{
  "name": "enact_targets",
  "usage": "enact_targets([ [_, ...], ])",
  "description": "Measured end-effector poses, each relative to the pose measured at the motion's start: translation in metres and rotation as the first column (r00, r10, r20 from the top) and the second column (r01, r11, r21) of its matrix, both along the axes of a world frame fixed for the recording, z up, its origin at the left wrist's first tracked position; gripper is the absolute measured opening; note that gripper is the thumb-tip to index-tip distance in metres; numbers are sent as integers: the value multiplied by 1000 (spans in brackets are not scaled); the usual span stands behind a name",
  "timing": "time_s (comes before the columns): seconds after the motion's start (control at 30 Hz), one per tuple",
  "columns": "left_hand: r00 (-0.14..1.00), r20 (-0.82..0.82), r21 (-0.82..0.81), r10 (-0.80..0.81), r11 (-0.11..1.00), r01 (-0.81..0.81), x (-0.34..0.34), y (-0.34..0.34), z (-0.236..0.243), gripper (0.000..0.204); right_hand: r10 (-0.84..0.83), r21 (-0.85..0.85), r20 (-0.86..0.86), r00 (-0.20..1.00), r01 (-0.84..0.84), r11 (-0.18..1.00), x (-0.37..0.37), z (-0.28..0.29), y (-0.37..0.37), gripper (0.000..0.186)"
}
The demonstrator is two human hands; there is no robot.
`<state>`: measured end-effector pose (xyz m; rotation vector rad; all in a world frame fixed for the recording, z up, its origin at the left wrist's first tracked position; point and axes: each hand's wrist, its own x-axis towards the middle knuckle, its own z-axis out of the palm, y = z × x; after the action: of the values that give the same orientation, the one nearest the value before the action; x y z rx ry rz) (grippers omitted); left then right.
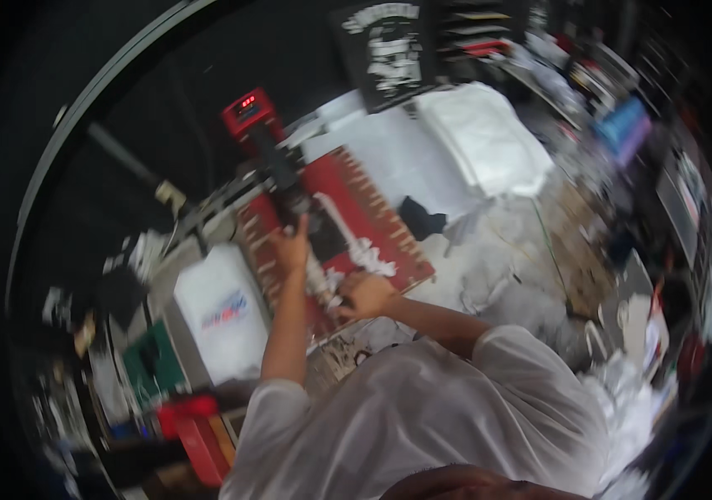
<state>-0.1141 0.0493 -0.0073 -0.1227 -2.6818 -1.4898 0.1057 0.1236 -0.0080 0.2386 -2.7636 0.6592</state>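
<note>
While the left hand (292, 248) is placed over the red press (341, 188) and the right hand (370, 295) at its near edge, grips can't be told (blur); the white strip (359, 247), seen lying on the press, is best smoothed flat.

red rect. plate (358, 212) | brn slotted long edges | wht marks (370, 257) on top | slantwise, ctr of view | blurry

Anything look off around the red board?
Possibly. A white strip lies on the red board beyond the right hand, its near end bunched up rather than flat. The board's brown edge looks patchy, perhaps worn, but blur hides detail. Further right, grey-white material sits in a loose, crumpled heap.
</note>
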Motion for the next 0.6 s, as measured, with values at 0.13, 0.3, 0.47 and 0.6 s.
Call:
enact_targets([
  [0.13, 950, 305, 47, -63, 998, 51, -26, -33, -19, 92, 72, 26, 9, 997, -72, 997, -8, 3, -17, 52],
  [0.3, 908, 395, 52, -142, 990, 132, -46, -33, -16, 83, 8, 12, -125, 992, -7, 1000, -10, -1, -21, 57],
  [0.47, 929, 305, -488, -212, 803, 343, -40, 5, 26, 71, -92, 19, 296, 951, 91, 996, 1, 51, -16, 67],
  [0.6, 754, 429, 101, -498, 855, 508, 21, -64, 94, 43, -164, -1, 236, 958, 169, 986, 9, 158, -18, 58],
])
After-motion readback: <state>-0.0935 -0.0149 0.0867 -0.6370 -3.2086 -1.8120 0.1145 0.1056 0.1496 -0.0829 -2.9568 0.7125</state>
